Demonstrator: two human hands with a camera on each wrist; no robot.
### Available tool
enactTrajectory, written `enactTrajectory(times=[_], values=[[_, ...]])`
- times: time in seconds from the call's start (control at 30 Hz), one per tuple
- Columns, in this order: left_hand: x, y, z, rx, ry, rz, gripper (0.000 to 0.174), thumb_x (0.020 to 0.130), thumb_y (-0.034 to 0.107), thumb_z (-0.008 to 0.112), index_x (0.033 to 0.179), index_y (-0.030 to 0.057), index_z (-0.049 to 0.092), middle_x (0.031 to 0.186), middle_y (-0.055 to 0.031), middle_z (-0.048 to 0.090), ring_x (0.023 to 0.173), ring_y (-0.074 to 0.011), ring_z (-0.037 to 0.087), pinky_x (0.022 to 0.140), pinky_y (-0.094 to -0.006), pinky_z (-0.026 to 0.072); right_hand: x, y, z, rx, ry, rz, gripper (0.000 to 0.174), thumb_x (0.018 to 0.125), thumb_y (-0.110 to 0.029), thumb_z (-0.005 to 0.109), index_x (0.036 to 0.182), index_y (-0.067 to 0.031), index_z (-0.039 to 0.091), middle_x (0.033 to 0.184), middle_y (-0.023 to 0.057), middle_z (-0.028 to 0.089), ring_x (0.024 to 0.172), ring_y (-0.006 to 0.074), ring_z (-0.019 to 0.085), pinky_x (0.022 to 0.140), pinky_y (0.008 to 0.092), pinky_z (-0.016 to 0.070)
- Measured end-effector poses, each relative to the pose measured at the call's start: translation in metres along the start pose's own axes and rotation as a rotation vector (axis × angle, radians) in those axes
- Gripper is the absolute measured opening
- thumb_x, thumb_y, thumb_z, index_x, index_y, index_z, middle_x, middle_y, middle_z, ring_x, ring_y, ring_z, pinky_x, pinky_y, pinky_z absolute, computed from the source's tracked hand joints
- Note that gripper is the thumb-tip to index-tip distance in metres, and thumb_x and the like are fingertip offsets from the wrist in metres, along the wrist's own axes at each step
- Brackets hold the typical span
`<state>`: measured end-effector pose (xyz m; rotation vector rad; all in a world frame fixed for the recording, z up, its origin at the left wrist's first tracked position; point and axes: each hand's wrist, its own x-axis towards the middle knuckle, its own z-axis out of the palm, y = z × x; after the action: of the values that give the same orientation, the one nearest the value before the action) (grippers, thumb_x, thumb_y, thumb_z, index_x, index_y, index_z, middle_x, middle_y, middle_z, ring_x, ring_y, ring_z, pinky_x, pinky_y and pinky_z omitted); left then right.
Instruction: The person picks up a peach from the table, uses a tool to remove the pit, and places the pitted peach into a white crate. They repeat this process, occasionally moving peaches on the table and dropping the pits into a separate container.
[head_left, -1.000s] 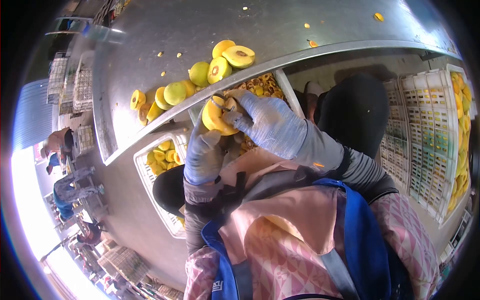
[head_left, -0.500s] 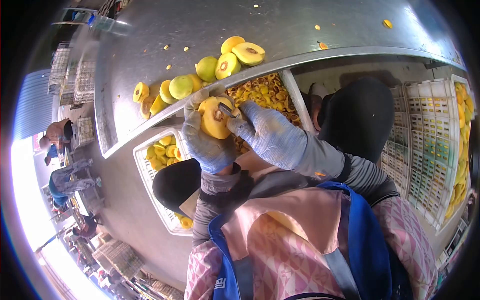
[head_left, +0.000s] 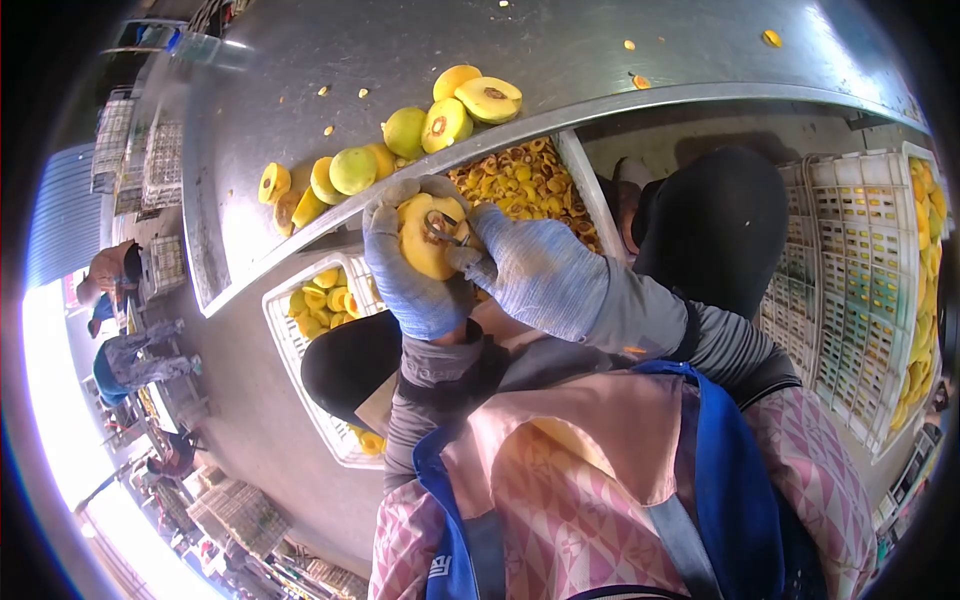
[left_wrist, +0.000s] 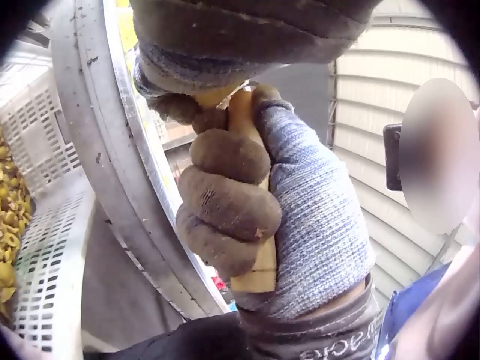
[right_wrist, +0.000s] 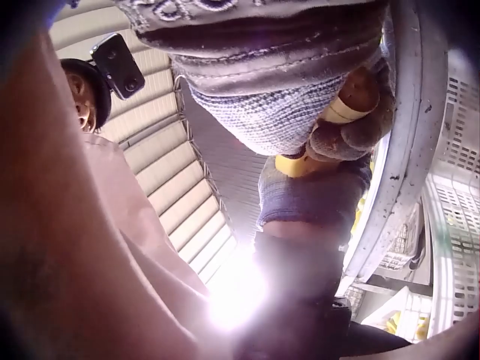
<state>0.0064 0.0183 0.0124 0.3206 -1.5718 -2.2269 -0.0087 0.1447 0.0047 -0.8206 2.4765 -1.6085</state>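
My gloved left hand (head_left: 418, 295) cups a yellow peach half (head_left: 424, 250), its cut face turned up and its reddish pit hollow showing. In my gloved right hand (head_left: 545, 270) is a pitting tool with a curved metal blade (head_left: 440, 233), which lies at the hollow. The left wrist view shows the right fingers (left_wrist: 229, 195) curled round the tool's wooden handle (left_wrist: 259, 277); its butt end (right_wrist: 358, 94) sticks out in the right wrist view. More peach halves (head_left: 353, 171) lie along the near edge of the metal table (head_left: 330, 60).
Below the table edge is a bin of pit pieces (head_left: 535, 185). A white crate (head_left: 300, 375) with peach pieces stands at the left knee, and tall white crates (head_left: 850, 270) stand at right. People (head_left: 125, 365) work farther off at left.
The left hand has turned the peach half so its cut face shows upward. The right hand's blade has moved from the fruit's edge into the pit hollow.
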Motion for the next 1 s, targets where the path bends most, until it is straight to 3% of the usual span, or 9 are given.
enactTrajectory(times=[0.07, 0.17, 0.37, 0.43, 0.57, 0.73, 0.87, 0.93, 1.0], values=[[-0.001, 0.002, -0.001, 0.108, -0.052, 0.065, 0.028, 0.101, 0.024, 0.039, 0.115, 0.0022, 0.051, 0.109, -0.0150, 0.059, 0.099, -0.0229, 0.058, 0.090, -0.0340, 0.0489, 0.000, -0.001, -0.001, -0.002, -0.019, 0.005, 0.029, 0.093, -0.027, 0.062, 0.103, -0.0008, 0.055, 0.074, 0.0199, 0.062, 0.063, 0.0378, 0.063, 0.054, 0.0422, 0.0514], [0.001, 0.001, -0.007, -0.128, -0.096, -0.068, 0.028, 0.101, 0.024, 0.041, 0.115, 0.0017, 0.051, 0.109, -0.0153, 0.059, 0.099, -0.0229, 0.058, 0.090, -0.0338, 0.0493, 0.000, -0.001, 0.000, 0.001, -0.045, 0.015, 0.029, 0.093, -0.027, 0.062, 0.104, -0.0009, 0.055, 0.074, 0.0198, 0.062, 0.063, 0.0378, 0.064, 0.054, 0.0421, 0.0514], [-0.003, -0.003, -0.002, 0.400, -0.146, 0.309, 0.028, 0.096, 0.016, 0.050, 0.119, 0.0001, 0.049, 0.109, -0.0167, 0.059, 0.098, -0.0218, 0.058, 0.087, -0.0322, 0.0506, -0.001, -0.001, 0.000, -0.004, -0.063, 0.000, 0.030, 0.093, -0.028, 0.062, 0.105, -0.0014, 0.055, 0.074, 0.0196, 0.063, 0.063, 0.0374, 0.064, 0.054, 0.0420, 0.0512], [-0.001, -0.001, -0.006, 0.417, -0.205, 0.253, 0.029, 0.093, 0.012, 0.053, 0.119, -0.0010, 0.050, 0.107, -0.0159, 0.059, 0.099, -0.0211, 0.059, 0.085, -0.0315, 0.0508, -0.002, 0.004, 0.005, -0.020, 0.004, -0.062, 0.034, 0.095, -0.037, 0.056, 0.094, -0.0029, 0.054, 0.060, 0.0146, 0.060, 0.056, 0.0324, 0.063, 0.050, 0.0400, 0.0502], [0.005, 0.006, -0.010, 0.265, -0.251, 0.099, 0.026, 0.092, 0.010, 0.053, 0.115, -0.0018, 0.053, 0.103, -0.0147, 0.061, 0.098, -0.0208, 0.059, 0.084, -0.0308, 0.0506, -0.001, 0.003, 0.000, -0.029, -0.079, -0.010, 0.035, 0.096, -0.037, 0.055, 0.095, -0.0022, 0.054, 0.062, 0.0158, 0.061, 0.057, 0.0345, 0.063, 0.051, 0.0417, 0.0503], [0.019, 0.014, -0.024, -0.053, -0.295, -0.386, 0.031, 0.097, 0.025, 0.047, 0.110, -0.0016, 0.057, 0.102, -0.0147, 0.064, 0.099, -0.0208, 0.059, 0.087, -0.0324, 0.0494, -0.001, 0.006, 0.004, 0.081, -0.117, 0.074, 0.036, 0.096, -0.037, 0.055, 0.096, -0.0011, 0.056, 0.068, 0.0198, 0.062, 0.065, 0.0383, 0.064, 0.057, 0.0449, 0.0510], [0.021, 0.015, -0.015, 0.022, -0.253, -0.292, 0.045, 0.100, 0.040, 0.045, 0.116, -0.0003, 0.056, 0.113, -0.0183, 0.062, 0.103, -0.0242, 0.060, 0.094, -0.0342, 0.0483, 0.002, 0.002, 0.006, 0.218, -0.096, 0.164, 0.033, 0.096, -0.034, 0.056, 0.096, -0.0003, 0.057, 0.071, 0.0214, 0.062, 0.068, 0.0401, 0.064, 0.060, 0.0456, 0.0509], [0.009, 0.014, -0.003, 0.051, -0.080, -0.155, 0.048, 0.099, 0.044, 0.048, 0.117, 0.0004, 0.057, 0.120, -0.0174, 0.061, 0.104, -0.0239, 0.060, 0.096, -0.0353, 0.0468, 0.003, 0.007, 0.008, 0.189, -0.046, 0.129, 0.030, 0.096, -0.030, 0.056, 0.096, 0.0000, 0.057, 0.074, 0.0222, 0.063, 0.070, 0.0408, 0.063, 0.061, 0.0457, 0.0507], [0.001, 0.006, -0.008, 0.251, -0.110, -0.010, 0.052, 0.097, 0.047, 0.051, 0.120, 0.0001, 0.057, 0.120, -0.0149, 0.060, 0.104, -0.0222, 0.059, 0.095, -0.0348, 0.0460, 0.001, 0.007, 0.010, 0.194, -0.065, 0.133, 0.031, 0.096, -0.031, 0.056, 0.096, -0.0001, 0.057, 0.074, 0.0222, 0.063, 0.071, 0.0407, 0.063, 0.061, 0.0457, 0.0507]])
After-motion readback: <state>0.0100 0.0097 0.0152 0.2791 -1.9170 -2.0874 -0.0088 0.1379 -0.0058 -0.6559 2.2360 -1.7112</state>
